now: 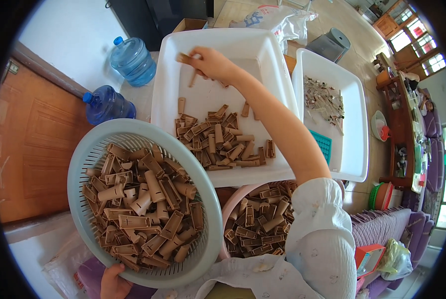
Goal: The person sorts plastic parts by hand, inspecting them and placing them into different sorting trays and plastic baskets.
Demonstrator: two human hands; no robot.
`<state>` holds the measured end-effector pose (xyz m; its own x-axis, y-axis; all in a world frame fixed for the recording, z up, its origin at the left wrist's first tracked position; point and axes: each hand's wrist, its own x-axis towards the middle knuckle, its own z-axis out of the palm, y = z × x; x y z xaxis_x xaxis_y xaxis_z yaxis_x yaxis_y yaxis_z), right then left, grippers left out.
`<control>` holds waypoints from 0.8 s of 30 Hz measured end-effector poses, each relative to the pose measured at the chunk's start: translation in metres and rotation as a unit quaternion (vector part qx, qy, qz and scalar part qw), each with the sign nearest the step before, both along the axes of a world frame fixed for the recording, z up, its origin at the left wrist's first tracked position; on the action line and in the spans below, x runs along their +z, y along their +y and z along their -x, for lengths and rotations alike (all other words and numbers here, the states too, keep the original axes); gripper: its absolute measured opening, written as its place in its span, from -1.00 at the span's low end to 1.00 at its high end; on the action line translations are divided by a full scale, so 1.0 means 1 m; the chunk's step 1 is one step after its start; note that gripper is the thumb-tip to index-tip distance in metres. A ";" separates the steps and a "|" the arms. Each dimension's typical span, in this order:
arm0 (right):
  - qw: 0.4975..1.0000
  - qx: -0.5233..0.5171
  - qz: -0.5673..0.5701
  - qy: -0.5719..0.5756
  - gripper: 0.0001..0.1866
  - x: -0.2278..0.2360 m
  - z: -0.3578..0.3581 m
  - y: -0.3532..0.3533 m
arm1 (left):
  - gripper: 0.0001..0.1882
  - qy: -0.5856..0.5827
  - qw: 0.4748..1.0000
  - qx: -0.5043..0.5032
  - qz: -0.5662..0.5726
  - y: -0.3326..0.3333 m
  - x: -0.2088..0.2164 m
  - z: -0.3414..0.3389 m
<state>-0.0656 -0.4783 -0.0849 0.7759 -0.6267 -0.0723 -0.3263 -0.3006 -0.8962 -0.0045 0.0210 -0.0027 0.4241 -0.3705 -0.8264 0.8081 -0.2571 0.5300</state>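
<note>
My left hand point(115, 284) is closed on the near rim of a grey-green plastic basket point(210, 209), which tilts toward the white tub. Brown plastic pieces point(148, 209), hollow and tapered with slots, fill the basket. Over the far left part of the big white tub point(278, 84), my right hand point(210, 64) pinches a few similar brown pieces point(185, 60), blurred by motion. Below it, a heap of these brown pieces point(218, 137) lies in the tub's near half. A pink basin point(228, 212), partly behind my right sleeve, holds more of them.
A second white tub point(357, 114) on the right contains small metal-looking parts point(322, 97) and a teal tray point(321, 144). Two blue water jugs point(133, 60) stand at left, near a wooden door point(38, 149). A grey bin point(325, 45) and white sacks point(278, 22) are behind.
</note>
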 end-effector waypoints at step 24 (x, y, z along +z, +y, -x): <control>0.945 0.259 0.178 -0.092 -0.77 0.089 0.048 0.047 | -0.46 0.020 1.000 0.018 0.016 -0.006 0.000 0.001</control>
